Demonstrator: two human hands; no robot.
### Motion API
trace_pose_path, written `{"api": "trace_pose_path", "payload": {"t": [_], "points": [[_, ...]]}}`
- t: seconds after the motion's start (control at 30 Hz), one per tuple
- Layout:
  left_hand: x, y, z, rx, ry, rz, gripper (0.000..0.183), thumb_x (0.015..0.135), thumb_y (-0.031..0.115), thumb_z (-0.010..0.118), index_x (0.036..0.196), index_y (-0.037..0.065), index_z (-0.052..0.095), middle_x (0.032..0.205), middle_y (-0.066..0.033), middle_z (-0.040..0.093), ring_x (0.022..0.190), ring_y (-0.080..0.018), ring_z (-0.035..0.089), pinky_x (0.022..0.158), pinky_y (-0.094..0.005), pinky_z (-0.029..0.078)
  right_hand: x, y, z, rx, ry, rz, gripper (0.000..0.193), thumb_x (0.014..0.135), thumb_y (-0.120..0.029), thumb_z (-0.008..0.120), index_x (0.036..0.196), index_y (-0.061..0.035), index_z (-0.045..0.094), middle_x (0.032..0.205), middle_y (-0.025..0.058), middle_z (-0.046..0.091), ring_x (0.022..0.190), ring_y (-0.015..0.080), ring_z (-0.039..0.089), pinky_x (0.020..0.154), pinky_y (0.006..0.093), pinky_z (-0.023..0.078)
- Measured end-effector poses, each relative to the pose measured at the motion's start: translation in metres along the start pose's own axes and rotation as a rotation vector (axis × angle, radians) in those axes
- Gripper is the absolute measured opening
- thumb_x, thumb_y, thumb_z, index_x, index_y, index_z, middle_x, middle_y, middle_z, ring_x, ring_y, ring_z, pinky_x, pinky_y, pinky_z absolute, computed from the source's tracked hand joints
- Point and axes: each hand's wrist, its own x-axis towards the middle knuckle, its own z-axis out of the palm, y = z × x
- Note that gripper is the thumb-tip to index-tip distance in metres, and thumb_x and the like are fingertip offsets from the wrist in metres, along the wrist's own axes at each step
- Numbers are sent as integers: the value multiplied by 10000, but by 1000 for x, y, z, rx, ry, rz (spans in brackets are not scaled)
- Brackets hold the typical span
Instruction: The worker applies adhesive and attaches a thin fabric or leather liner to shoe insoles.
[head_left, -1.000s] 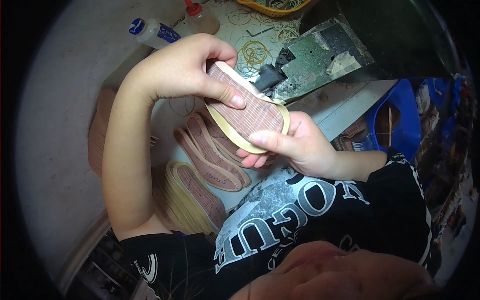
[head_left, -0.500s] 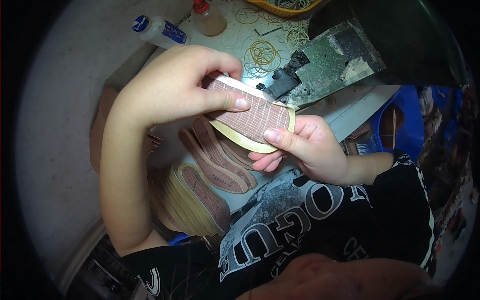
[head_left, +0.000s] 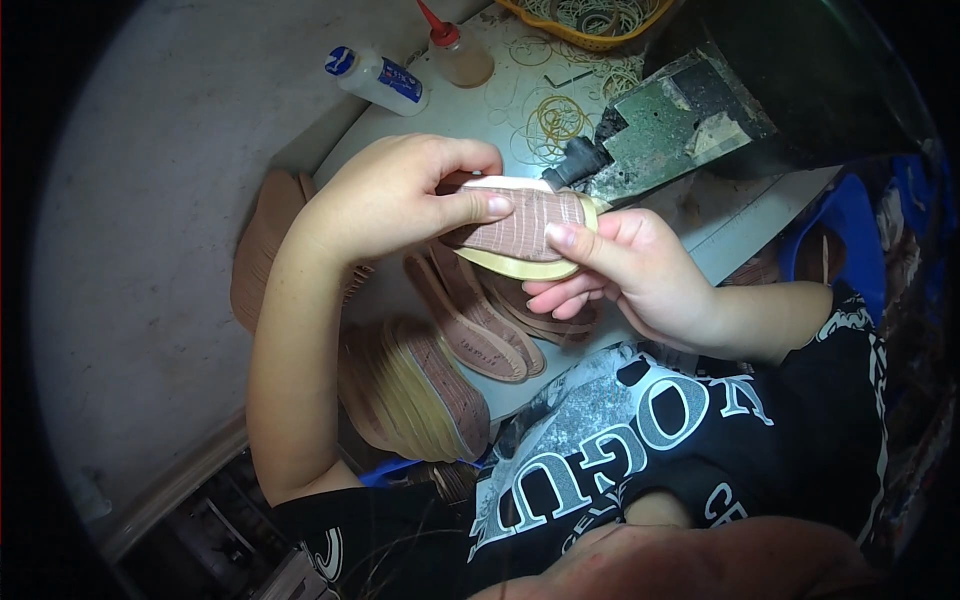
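Observation:
Both hands hold a brown shoe insole point(head_left: 520, 222) with pale stitched lines and a light yellow edging strip. My left hand point(head_left: 400, 195) is closed on its left end, thumb on top and fingers behind. My right hand point(head_left: 655, 270) pinches the rounded right end, thumb on the upper face and fingers curled beneath. The insole's far edge lies against the black head point(head_left: 580, 163) of a green machine point(head_left: 665, 130); the exact contact is hard to see. Below the hands, several loose insoles point(head_left: 467, 320) lie beside a leaning row of yellow-edged insoles point(head_left: 410, 390).
A white bottle with a blue cap point(head_left: 385, 82) and a red-topped squeeze bottle point(head_left: 464, 60) stand at the back. Rubber bands point(head_left: 557, 125) and a hex key point(head_left: 568, 78) lie near a yellow basket point(head_left: 590, 38). Brown pieces point(head_left: 265, 250) are stacked left; a blue container point(head_left: 840, 230) sits right.
The whole view has shifted, so everything sits further right. The insole has turned to a more level angle against the machine head and its upper face looks narrower. Both hands keep their hold.

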Motion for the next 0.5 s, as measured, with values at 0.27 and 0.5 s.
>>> {"api": "trace_pose_path", "payload": {"t": [0.27, 0.5], "points": [[-7, -8, 12, -153, -3, -122, 291, 922, 305, 601, 912, 17, 564, 723, 13, 537, 676, -60, 471, 585, -238, 414, 8, -7, -2, 15, -37, 33, 363, 960, -279, 547, 1019, 75, 604, 926, 167, 673, 802, 183, 694, 684, 210, 563], [-16, 3, 26, -274, 24, -245, 277, 949, 306, 565, 901, 33, 545, 740, 35, 506, 679, -55, 441, 577, -233, 401, 8, -9, -4, -18, -53, 14, 382, 959, -322, 542, 1049, 44, 603, 954, 142, 670, 787, 180, 689, 672, 240, 564]]}}
